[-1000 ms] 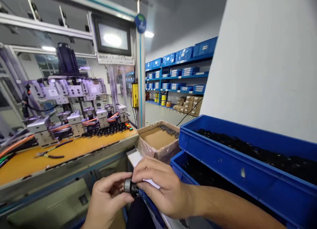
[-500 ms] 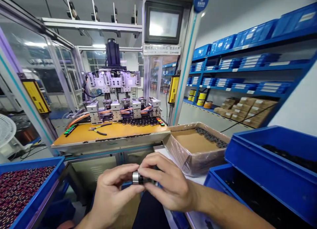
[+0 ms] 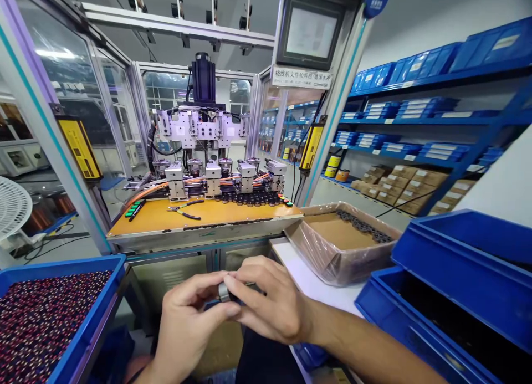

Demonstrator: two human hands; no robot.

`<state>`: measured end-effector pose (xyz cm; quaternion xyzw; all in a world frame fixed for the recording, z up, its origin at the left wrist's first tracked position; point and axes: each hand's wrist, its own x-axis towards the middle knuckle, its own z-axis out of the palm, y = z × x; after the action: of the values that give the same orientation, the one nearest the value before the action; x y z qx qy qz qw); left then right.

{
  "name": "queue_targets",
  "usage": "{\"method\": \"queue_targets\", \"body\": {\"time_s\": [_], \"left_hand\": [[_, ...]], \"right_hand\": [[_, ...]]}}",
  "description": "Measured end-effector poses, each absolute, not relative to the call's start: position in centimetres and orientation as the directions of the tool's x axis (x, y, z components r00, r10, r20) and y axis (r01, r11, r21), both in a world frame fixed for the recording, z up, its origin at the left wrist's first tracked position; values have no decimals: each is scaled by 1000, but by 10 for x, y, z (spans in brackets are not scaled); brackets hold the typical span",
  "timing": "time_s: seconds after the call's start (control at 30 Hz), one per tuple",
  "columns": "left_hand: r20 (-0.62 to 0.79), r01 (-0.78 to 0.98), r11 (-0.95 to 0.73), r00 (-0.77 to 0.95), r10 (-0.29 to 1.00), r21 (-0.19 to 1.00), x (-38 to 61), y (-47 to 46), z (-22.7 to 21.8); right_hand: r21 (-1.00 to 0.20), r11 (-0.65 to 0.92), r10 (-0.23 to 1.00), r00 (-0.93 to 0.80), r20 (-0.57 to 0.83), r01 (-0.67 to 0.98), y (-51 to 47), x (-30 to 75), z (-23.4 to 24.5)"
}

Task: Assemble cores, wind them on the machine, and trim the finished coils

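Observation:
Both hands meet low in the middle of the head view around a small stator core (image 3: 224, 291), a silver metal ring with black parts. My left hand (image 3: 189, 312) pinches its left side between thumb and fingers. From the right, my right hand (image 3: 270, 303) closes its thumb and fingers over the other side, hiding much of the piece. Beyond them stands a winding machine (image 3: 211, 179) with an orange-yellow worktop (image 3: 145, 220). Several dark round cores (image 3: 253, 199) line up there near a pair of cutting pliers (image 3: 187, 209).
A blue bin (image 3: 118, 265) of small dark red pieces stands at left. To the right are a plastic-lined carton (image 3: 328, 265) with black parts and stacked blue bins (image 3: 457, 245). A white fan (image 3: 14, 206) borders the left; blue shelving (image 3: 415, 121) stands behind.
The view has shifted, so the machine and the left bin appear further right. Both hands still grip the core, whose black part is now more covered by the fingers.

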<state>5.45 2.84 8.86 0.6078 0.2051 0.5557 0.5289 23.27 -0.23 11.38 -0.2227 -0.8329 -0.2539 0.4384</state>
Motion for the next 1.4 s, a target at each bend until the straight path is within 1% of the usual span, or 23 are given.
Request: {"method": "queue_targets", "body": {"time_s": [0.07, 0.13, 0.17, 0.23, 0.3, 0.33, 0.37, 0.43, 0.57, 0.67, 0.7, 0.77, 0.8, 0.87, 0.93, 1.03, 1.1, 1.17, 1.2, 1.23, 1.3, 1.37, 1.4], "left_hand": [[446, -405, -327, 245, 861, 854, 49, 27, 81], [487, -422, -369, 215, 846, 828, 39, 28, 77], [526, -394, -422, 205, 826, 816, 32, 29, 76], [645, -278, -587, 214, 734, 761, 14, 32, 77], [752, -137, -749, 267, 603, 649, -3, 36, 80], [788, -81, -808, 295, 540, 584, -11, 38, 82], [813, -37, -850, 317, 489, 525, -17, 39, 83], [834, 34, -891, 336, 438, 454, -25, 41, 84], [846, 118, -909, 335, 414, 399, -28, 43, 80], [849, 95, -892, 277, 450, 442, -24, 46, 71], [842, 67, -876, 250, 477, 477, -21, 47, 68], [794, -21, -809, 207, 571, 587, -15, 49, 59], [746, -75, -750, 198, 635, 658, -11, 51, 54], [607, -207, -572, 206, 767, 793, -2, 54, 44], [459, -356, -365, 229, 859, 860, 10, 57, 38], [292, -544, -95, 288, 912, 834, 28, 62, 35], [209, -596, 61, 372, 904, 801, 38, 66, 36], [174, -599, 137, 431, 886, 789, 44, 71, 35], [179, -579, 116, 427, 886, 807, 45, 74, 33], [205, -543, 51, 400, 893, 838, 45, 77, 32], [314, -421, -163, 320, 894, 892, 43, 83, 30], [448, -281, -374, 279, 849, 884, 40, 89, 29], [502, -233, -450, 277, 820, 862, 38, 93, 29]], "right_hand": [[254, 745, 121, -499, 858, 617, 1, 220, 109], [222, 759, 116, -462, 879, 612, 3, 207, 103], [177, 780, 132, -435, 891, 600, 3, 201, 100], [55, 837, 186, -377, 907, 545, 5, 191, 96], [-75, 880, 254, -330, 909, 470, 7, 182, 93], [-119, 893, 277, -322, 906, 433, 8, 179, 93], [-148, 904, 293, -327, 899, 402, 10, 176, 93], [-174, 917, 307, -356, 882, 359, 14, 173, 93], [-164, 934, 293, -417, 860, 318, 22, 172, 95], [-172, 930, 303, -413, 859, 324, 26, 173, 94], [-187, 926, 313, -395, 864, 327, 27, 173, 94], [-227, 914, 343, -343, 874, 335, 29, 175, 91], [-243, 909, 355, -321, 878, 340, 30, 177, 89], [-259, 897, 372, -293, 881, 359, 32, 180, 86], [-249, 888, 370, -278, 887, 386, 36, 183, 82], [-260, 871, 382, -242, 892, 417, 42, 188, 76], [-297, 859, 408, -208, 889, 418, 47, 192, 72], [-322, 850, 423, -178, 888, 416, 51, 197, 69], [-325, 850, 423, -171, 890, 415, 53, 199, 68], [-324, 851, 422, -171, 890, 414, 55, 202, 66], [-334, 848, 433, -172, 885, 411, 60, 206, 64], [-359, 842, 456, -177, 872, 404, 64, 209, 62], [-372, 838, 467, -174, 867, 399, 66, 210, 61]]}}
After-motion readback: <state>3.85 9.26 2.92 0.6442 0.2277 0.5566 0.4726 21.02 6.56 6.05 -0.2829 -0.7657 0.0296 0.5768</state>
